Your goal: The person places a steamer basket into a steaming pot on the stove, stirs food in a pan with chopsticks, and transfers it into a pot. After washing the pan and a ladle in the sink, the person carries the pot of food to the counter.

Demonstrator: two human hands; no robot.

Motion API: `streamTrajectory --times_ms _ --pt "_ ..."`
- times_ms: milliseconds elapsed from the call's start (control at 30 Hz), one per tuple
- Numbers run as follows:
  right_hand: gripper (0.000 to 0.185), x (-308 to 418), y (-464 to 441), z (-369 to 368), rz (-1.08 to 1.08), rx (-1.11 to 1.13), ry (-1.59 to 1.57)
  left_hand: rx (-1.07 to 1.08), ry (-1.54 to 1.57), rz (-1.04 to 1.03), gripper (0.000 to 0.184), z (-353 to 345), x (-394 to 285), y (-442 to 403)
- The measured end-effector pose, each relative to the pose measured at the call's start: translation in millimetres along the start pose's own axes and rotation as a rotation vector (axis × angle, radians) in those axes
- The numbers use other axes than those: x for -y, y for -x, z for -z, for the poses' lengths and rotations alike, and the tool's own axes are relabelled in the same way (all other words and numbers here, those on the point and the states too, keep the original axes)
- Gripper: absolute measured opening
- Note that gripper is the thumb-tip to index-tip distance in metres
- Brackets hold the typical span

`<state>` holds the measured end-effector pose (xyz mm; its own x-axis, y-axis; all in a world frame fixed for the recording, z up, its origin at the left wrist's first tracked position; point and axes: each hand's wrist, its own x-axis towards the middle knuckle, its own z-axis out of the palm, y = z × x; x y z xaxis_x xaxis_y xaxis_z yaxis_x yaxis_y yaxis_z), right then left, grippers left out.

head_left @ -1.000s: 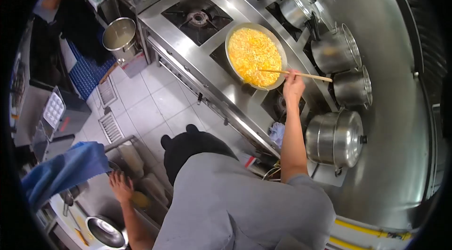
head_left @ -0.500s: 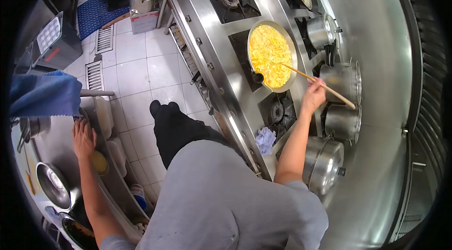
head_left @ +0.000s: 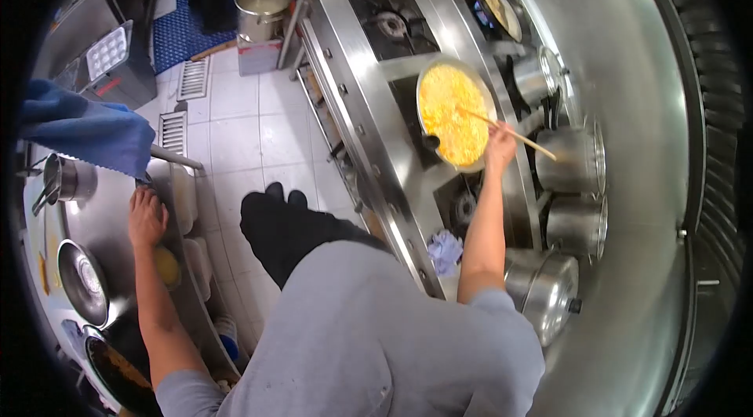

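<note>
My right hand [head_left: 500, 149] is closed around a long wooden stick [head_left: 535, 145]. Its lower end rests in a lumpy yellow, egg-like mixture [head_left: 451, 107], so I cannot tell whether it has a spoon head. The mixture nearly fills a wide frying pan [head_left: 489, 95] on the stove; a dark round knob-like end [head_left: 431, 142] shows at the pan's near left rim. On the left, my left hand [head_left: 147, 217] lies on the steel counter [head_left: 110, 217], fingers forward and holding nothing I can see. A small dark item sits just beyond its fingertips, below a hanging blue cloth [head_left: 94, 131].
Steel pots [head_left: 569, 158] and a lidded pot [head_left: 549, 295] line the stove's right side. A crumpled cloth [head_left: 445, 252] lies near the front burner. On the left counter are a metal bowl [head_left: 82, 282] and a dark pan [head_left: 118, 370]. A bucket-like pot [head_left: 265, 5] stands beyond the tiled floor.
My right hand and the stick have shifted left toward the pan, with the hand now close to its rim. My left hand stays on the counter, its fingers less spread. The whole view has shifted slightly.
</note>
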<state>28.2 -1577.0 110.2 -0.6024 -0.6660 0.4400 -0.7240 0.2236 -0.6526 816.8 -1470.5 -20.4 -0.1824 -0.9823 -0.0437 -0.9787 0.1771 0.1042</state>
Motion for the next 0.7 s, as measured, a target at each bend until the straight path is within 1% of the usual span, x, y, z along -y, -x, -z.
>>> streamTrajectory --times_ms 33,67,100,133,167,200,233,267,333,367,400,467,500,567,600,667,700 --pt "0.034 -11 -11 4 0.073 -0.039 -0.035 -0.017 -0.007 0.021 0.027 0 2 -1" --pt "0.034 32 -1 21 0.039 -0.076 0.094 -0.044 -0.008 -0.005 0.027 -1 3 0" --pt "0.034 58 0 24 0.069 -0.089 0.092 -0.069 -0.008 -0.038 0.027 -2 3 1" --pt "0.034 67 4 28 0.089 -0.108 0.097 -0.069 -0.013 -0.041 0.027 -1 2 2" --pt "0.034 48 2 19 0.079 -0.114 0.099 -0.064 -0.021 -0.033 0.027 0 1 1" --pt "0.034 16 -6 1 0.090 0.010 0.076 -0.060 -0.028 -0.026 0.027 0 -1 0" --pt "0.035 -2 -12 -7 0.106 0.133 0.050 -0.064 -0.029 -0.034 0.027 -6 1 2" --pt "0.035 7 -5 -5 0.109 0.125 0.043 -0.096 -0.029 -0.054 0.027 -15 6 5" --pt "0.034 37 21 -3 0.101 0.212 0.094 -0.143 -0.032 -0.058 0.027 -14 10 3" --pt "0.031 37 28 0 0.066 0.264 0.085 -0.122 -0.034 -0.042 0.027 -8 5 3" --pt "0.031 34 33 8 0.072 0.264 0.084 -0.103 -0.034 -0.025 0.027 -6 2 4" --pt "0.028 33 36 20 0.028 0.285 -0.177 -0.117 -0.023 -0.033 0.027 -8 4 4" --pt "0.028 46 36 28 0.032 0.282 -0.185 -0.120 -0.016 -0.049 0.027 -9 7 4" --pt "0.027 75 32 49 0.138 0.168 0.029 -0.120 -0.008 -0.054 0.027 -17 13 5" --pt "0.027 85 32 49 0.135 0.165 0.024 -0.113 0.005 -0.063 0.026 -18 15 5" --pt "0.027 104 28 37 0.242 0.127 -0.001 -0.108 -0.004 -0.056 0.026 -19 14 5" --pt "0.025 102 27 27 0.287 0.148 0.063 -0.099 -0.008 -0.050 0.025 -16 11 4"
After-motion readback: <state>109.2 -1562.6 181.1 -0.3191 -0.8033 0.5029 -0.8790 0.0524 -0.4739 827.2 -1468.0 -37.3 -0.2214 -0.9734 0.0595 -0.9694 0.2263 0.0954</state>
